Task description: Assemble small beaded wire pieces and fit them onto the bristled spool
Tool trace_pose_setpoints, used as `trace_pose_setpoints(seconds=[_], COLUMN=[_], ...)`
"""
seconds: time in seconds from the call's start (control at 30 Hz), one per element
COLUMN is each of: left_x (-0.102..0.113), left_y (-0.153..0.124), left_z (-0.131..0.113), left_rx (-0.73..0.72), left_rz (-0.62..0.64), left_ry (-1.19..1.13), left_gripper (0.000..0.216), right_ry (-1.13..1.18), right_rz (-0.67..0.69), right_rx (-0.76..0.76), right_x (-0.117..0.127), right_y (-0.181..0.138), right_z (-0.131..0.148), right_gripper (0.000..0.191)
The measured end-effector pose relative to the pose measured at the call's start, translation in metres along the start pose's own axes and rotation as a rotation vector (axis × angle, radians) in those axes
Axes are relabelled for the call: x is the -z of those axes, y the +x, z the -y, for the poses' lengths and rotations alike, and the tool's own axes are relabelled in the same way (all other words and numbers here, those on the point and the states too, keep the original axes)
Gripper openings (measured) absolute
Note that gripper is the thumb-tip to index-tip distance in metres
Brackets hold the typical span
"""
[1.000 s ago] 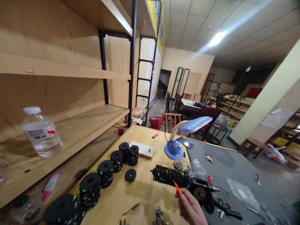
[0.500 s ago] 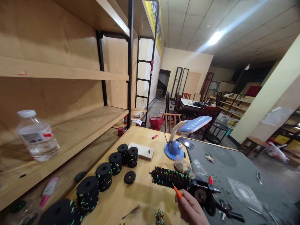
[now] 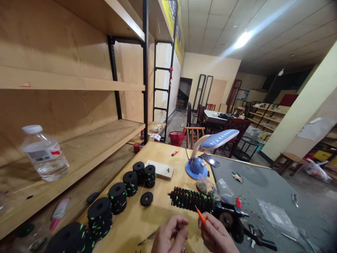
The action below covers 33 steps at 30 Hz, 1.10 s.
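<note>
My right hand (image 3: pixel 214 233) grips a slim orange tool (image 3: pixel 201 215) with a thin metal point, aimed up and left. Its tip is close to a row of black ridged discs (image 3: pixel 191 199), dotted with coloured bits, on a horizontal rod. That rod sits in a black crank device (image 3: pixel 226 214) at the table's right half. Left of the tool is my left hand (image 3: pixel 170 234), fingers curled in toward the thumb; anything between them is hidden. A thin dark sliver (image 3: pixel 147 238) lies beside it. Several black foam rolls (image 3: pixel 117 196) with coloured flecks stand in a line on the left.
A blue desk lamp (image 3: pixel 196 167) stands behind the discs, with a phone (image 3: pixel 210 160) near it. A flat black ring (image 3: pixel 146 199) and a pale board (image 3: pixel 163 170) lie on the wooden top. Plastic bags (image 3: pixel 276 216) and scattered bits cover the grey mat. Shelving (image 3: pixel 79 147) borders the left.
My left hand has come into view at the bottom, covering the colourful pile there. My right hand keeps the orange tool, almost in the same place by the discs.
</note>
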<state>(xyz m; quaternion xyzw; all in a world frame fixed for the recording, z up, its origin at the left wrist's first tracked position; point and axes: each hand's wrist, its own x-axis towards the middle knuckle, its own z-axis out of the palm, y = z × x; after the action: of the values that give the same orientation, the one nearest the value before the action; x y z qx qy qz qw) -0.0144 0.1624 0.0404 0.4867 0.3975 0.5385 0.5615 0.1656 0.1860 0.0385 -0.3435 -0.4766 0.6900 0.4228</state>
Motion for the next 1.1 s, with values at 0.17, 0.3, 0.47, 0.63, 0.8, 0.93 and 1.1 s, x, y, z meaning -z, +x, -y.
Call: trace_pose_setpoints(seconds=[0.17, 0.3, 0.47, 0.63, 0.8, 0.93, 1.1], left_x=[-0.018, -0.021, -0.02, -0.02, -0.025, -0.03, -0.025], left_y=[0.018, 0.024, 0.026, 0.024, 0.02, 0.017, 0.018], left_z=[0.007, 0.003, -0.008, -0.007, -0.008, -0.007, -0.004], left_rx=[-0.179, -0.186, -0.251, -0.246, -0.285, -0.338, -0.248], left_rz=[0.012, 0.004, 0.021, -0.001, -0.035, -0.119, -0.138], left_ry=[0.241, 0.372, 0.421, 0.415, 0.367, 0.31, 0.299], left_gripper=[0.038, 0.026, 0.012, 0.018, 0.026, 0.029, 0.024], right_ry=[-0.069, -0.113, -0.107, -0.143, -0.194, -0.257, -0.422], right_rz=[-0.02, -0.006, 0.041, 0.036, -0.017, -0.035, -0.079], right_rx=[-0.027, -0.006, 0.017, 0.017, 0.011, 0.019, 0.069], right_x=[0.004, 0.009, 0.01, 0.012, 0.006, 0.0, -0.001], right_y=[-0.002, -0.001, -0.001, -0.005, -0.008, -0.009, -0.009], right_z=[-0.001, -0.006, -0.008, -0.007, -0.001, 0.005, 0.009], right_gripper=[0.047, 0.048, 0.045, 0.045, 0.046, 0.048, 0.048])
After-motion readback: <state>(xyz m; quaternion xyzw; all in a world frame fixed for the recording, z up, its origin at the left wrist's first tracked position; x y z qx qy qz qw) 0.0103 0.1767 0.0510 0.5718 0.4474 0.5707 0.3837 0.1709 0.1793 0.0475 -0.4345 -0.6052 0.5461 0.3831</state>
